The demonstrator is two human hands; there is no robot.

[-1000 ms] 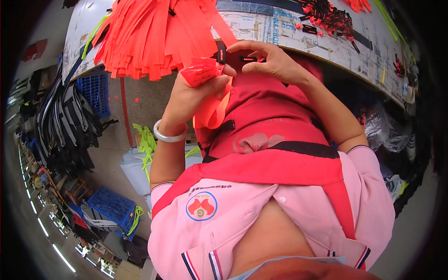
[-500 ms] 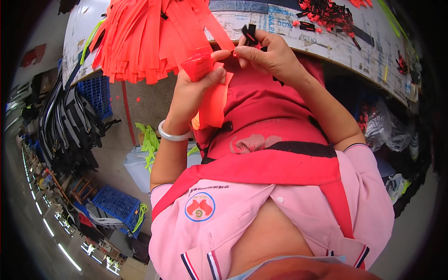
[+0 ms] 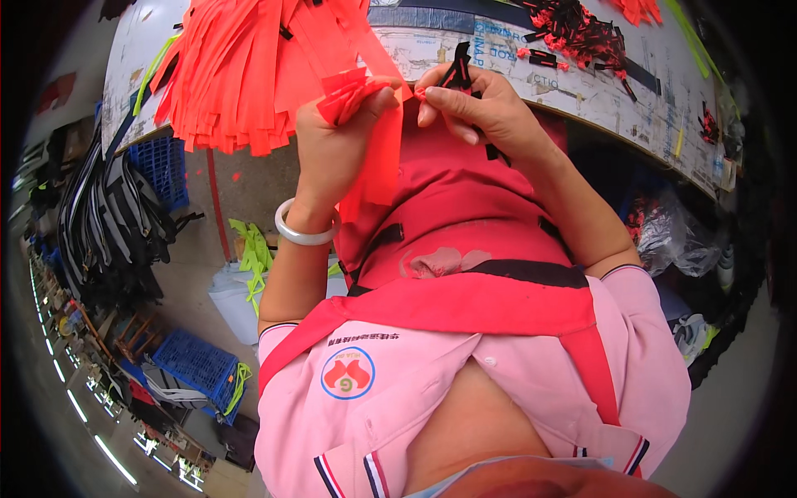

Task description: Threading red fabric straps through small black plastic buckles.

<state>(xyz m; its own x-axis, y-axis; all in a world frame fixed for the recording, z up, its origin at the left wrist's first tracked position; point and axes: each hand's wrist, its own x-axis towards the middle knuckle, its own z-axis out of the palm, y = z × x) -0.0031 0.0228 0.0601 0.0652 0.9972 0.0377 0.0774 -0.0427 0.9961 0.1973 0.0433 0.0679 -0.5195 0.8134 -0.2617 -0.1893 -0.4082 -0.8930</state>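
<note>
My left hand is closed around bright orange-red fabric strips, bunched above the fist and hanging below it. Close to its right, my right hand is also closed. Between its thumb and forefinger it pinches a small orange-red end of fabric, while a black strap piece sticks up from its fingers. More black shows under that hand; how the black and orange parts join is hidden. A thick fan of the same strips hangs over the table edge beside my left hand.
The worn white tabletop carries a heap of small black-and-orange pieces at the far right. Grey-and-black straps hang at left, near blue crates. A clear plastic bag lies below the table at right.
My left fist has turned and shifted slightly left, and the strips in it now bunch up above the knuckles. The right fingers still pinch, with the black strap standing more upright.
</note>
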